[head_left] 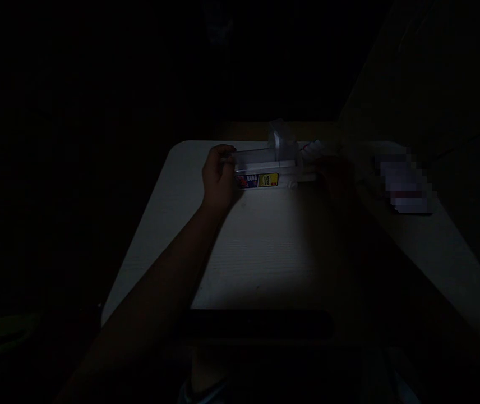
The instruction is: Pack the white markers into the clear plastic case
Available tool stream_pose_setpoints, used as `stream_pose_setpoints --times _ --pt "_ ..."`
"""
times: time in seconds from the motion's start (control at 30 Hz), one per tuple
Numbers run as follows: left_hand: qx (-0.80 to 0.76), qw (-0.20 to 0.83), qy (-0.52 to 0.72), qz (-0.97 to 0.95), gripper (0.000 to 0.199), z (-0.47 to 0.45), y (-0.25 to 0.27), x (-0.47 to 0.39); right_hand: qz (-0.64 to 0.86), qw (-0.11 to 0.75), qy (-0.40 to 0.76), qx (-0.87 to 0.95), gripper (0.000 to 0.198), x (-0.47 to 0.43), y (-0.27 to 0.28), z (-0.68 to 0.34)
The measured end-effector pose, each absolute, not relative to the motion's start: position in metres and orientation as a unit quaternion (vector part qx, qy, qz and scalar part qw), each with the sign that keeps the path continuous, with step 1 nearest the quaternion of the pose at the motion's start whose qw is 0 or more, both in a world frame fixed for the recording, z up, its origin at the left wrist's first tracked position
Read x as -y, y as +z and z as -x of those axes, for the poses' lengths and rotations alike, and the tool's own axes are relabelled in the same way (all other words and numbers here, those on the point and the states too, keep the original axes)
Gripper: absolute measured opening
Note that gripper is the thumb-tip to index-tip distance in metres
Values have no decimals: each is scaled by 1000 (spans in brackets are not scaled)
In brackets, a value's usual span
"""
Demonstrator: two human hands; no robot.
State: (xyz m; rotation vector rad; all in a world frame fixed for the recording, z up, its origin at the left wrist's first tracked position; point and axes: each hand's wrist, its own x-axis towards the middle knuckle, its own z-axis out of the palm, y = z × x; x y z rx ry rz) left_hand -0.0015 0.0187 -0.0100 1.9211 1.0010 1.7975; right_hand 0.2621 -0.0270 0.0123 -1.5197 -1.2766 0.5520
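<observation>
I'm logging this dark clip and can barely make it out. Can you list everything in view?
table: one, white, centre of the view, lit in the middle, dark at the edges
box: one, clear or white with a yellow, blue and red label, at the far side of the table
clear wrap: one piece, see-through, sticking up behind the box
blurred patch: one, whitish, far right of the table; too blurred to tell what it is
dark strip: one, black, along the near edge of the table
left hand: one, fingers wrapped on the left end of the box
right hand: one, in shadow at the right end of the box; its grip cannot be made out
</observation>
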Motion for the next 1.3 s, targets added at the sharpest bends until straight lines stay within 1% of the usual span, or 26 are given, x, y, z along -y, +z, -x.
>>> stream_pose_setpoints --times 0.2,0.4,0.53,0.57,0.63,0.87,0.97,1.1,1.3 --pt "-348 159 632 -674 54 1 -8 -18 649 472 173 572 18 29 12 -259" --pt "-355 169 633 -667 51 2 -11 -20 655 390 88 641 29 38 19 -249" --pt "-354 174 631 -668 50 1 -11 -20 593 289 -9 751 39 39 21 -246" --pt "-354 173 631 -669 50 1 -10 -19 573 263 -19 776 39 38 20 -246" --pt "-354 170 632 -667 51 1 -9 -19 550 236 -16 801 36 35 17 -246" --pt "-357 172 634 -664 50 1 -8 -17 509 271 -48 815 35 28 8 -252" --pt "-351 170 637 -665 52 0 -8 -17 501 268 -46 821 37 29 8 -254" --pt "-350 174 638 -663 56 0 -8 -18 508 266 -53 818 46 31 6 -253" --pt "-350 168 626 -676 53 3 -10 -20 546 257 -47 796 50 28 1 -249"
